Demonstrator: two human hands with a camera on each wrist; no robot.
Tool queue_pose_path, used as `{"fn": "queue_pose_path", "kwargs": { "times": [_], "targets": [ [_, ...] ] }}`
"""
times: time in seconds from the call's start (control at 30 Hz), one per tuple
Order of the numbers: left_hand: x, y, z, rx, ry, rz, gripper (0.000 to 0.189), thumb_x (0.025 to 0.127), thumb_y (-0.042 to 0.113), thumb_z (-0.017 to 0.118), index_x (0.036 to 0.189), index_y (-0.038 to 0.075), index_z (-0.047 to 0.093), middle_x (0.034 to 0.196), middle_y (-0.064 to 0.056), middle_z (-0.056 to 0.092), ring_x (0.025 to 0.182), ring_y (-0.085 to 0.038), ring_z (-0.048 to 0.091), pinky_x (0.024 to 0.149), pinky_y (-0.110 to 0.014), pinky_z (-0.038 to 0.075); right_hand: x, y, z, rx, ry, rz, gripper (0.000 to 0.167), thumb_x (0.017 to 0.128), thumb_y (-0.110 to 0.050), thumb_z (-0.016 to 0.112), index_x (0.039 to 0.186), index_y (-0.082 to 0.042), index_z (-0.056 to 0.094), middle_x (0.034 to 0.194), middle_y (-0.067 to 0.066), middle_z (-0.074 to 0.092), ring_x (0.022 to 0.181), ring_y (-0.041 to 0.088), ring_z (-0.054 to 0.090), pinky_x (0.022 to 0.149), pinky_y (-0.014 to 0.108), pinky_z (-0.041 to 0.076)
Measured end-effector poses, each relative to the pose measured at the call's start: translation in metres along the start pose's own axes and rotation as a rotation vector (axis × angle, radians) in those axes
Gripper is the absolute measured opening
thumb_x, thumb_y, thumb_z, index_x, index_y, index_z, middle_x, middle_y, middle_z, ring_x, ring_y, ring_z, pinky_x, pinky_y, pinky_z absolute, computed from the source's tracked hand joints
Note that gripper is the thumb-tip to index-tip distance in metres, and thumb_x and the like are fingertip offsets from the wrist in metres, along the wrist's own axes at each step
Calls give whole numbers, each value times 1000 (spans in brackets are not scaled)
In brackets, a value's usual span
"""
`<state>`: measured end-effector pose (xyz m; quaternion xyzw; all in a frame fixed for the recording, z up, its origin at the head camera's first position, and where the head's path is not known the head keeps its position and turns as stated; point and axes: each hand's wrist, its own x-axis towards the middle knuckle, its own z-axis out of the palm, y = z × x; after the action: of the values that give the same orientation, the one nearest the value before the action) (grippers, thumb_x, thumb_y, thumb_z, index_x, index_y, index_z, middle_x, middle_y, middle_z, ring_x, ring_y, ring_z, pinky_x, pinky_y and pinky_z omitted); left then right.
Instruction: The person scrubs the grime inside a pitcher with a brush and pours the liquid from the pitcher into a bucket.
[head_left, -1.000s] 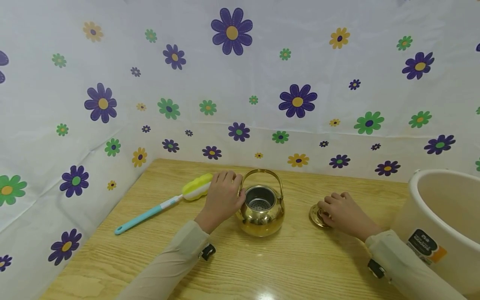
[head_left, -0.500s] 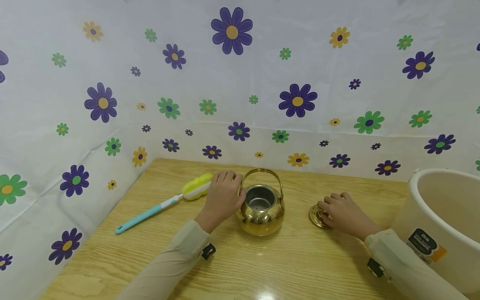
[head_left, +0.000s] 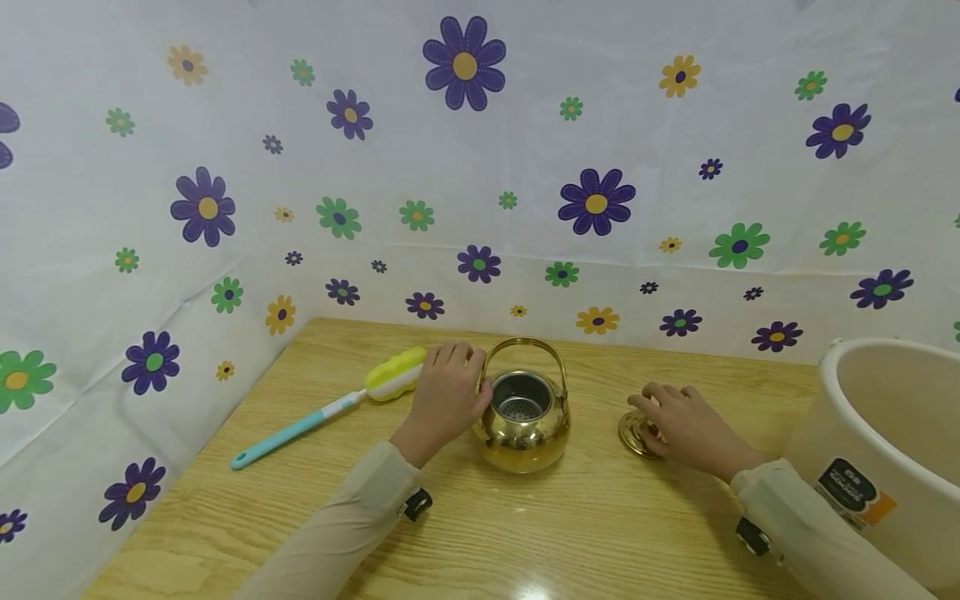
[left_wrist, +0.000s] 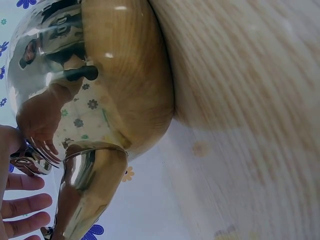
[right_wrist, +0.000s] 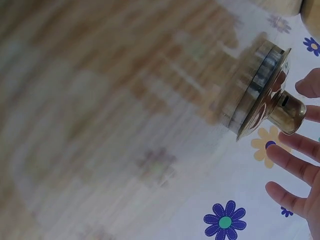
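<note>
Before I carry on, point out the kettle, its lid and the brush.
Kettle (head_left: 525,447): head view, front of its golden body.
Lid (right_wrist: 271,100): right wrist view, domed top beside the knob.
Brush (head_left: 339,406): head view, white section of its handle.

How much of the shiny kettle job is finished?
Done: the lid is off, lying on the table. In hand: the left hand holds the kettle; the right hand is at the lid, not clearly gripping it. Still to do, perhaps: scrubbing, as the brush lies aside, and putting the lid back.
</note>
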<state>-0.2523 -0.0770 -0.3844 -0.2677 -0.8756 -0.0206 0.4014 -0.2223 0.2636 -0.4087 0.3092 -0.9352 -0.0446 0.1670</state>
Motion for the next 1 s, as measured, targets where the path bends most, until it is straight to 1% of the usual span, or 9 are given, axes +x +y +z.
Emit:
{"fn": "queue_pose_path", "kwargs": {
  "times": [0.1, 0.23, 0.4, 0.5, 0.63, 0.83, 1.0],
  "targets": [
    [0, 0, 0, -2, -5, -3, 23, 77, 23, 71, 91, 8, 62, 85, -6, 60, 82, -23, 56, 77, -37, 46, 1, 0, 0, 7, -3, 6, 45, 78, -21, 72, 118, -9, 55, 102, 9, 59, 88, 24, 61, 77, 49, 49],
    [0, 0, 0, -1, -6, -6, 24, 76, 23, 72, 91, 8, 62, 84, -6, 60, 82, -23, 56, 78, -37, 46, 1, 0, -1, 7, 2, 4, 46, 79, -20, 71, 120, -9, 54, 103, 9, 59, 88, 24, 60, 78, 49, 49],
    [0, 1, 1, -7, -15, -9, 24, 76, 23, 72, 91, 8, 62, 85, -6, 60, 82, -23, 56, 78, -37, 46, 4, -1, -6, -12, 47, -22, 45, 79, -21, 71, 120, -9, 55, 103, 9, 60, 89, 25, 59, 78, 49, 49],
    [0, 0, 1, -8, -18, -11, 24, 77, 23, 72, 92, 8, 62, 85, -6, 60, 82, -23, 56, 78, -37, 46, 9, -3, -15, -20, 81, -41, 47, 78, -22, 73, 119, -8, 56, 107, 11, 60, 93, 28, 60, 79, 49, 49],
    [1, 0, 1, -7, -16, -13, 24, 77, 23, 71, 92, 8, 62, 86, -6, 61, 82, -23, 57, 78, -37, 46, 19, -8, -31, -23, 128, -73, 48, 76, -23, 75, 117, -6, 56, 110, 13, 60, 97, 30, 60, 80, 50, 49],
    [1, 0, 1, 2, -13, -10, 22, 78, 24, 69, 93, 8, 62, 86, -6, 61, 82, -23, 57, 78, -36, 46, 36, -18, -52, -41, 208, -124, 47, 76, -25, 75, 115, -7, 58, 111, 13, 60, 100, 30, 59, 84, 47, 49],
    [0, 0, 1, 3, -15, -12, 22, 79, 24, 69, 92, 8, 62, 86, -6, 61, 82, -23, 57, 78, -36, 46, 53, -32, -64, -32, 240, -168, 45, 78, -27, 73, 116, -9, 58, 112, 11, 60, 102, 28, 58, 85, 45, 49]
  ]
}}
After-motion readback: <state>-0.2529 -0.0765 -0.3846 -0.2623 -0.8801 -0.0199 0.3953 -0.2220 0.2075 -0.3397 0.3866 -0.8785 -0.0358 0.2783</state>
